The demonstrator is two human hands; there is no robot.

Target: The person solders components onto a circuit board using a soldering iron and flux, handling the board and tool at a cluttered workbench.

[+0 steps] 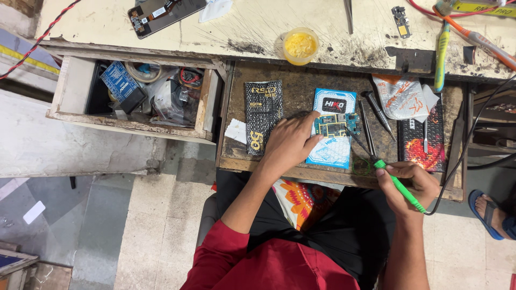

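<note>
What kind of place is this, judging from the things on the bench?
Probably a small phone repair bench: the left hand steadies a circuit board, the right hand holds a soldering iron, and an opened phone lies above.

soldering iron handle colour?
Bright green, held in the right hand; the soldering iron shows best in the head view, its tip toward the circuit board.

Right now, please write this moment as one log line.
left hand: steadies circuit board | right hand: grips green soldering iron, tip near board | board on blue packet
</note>
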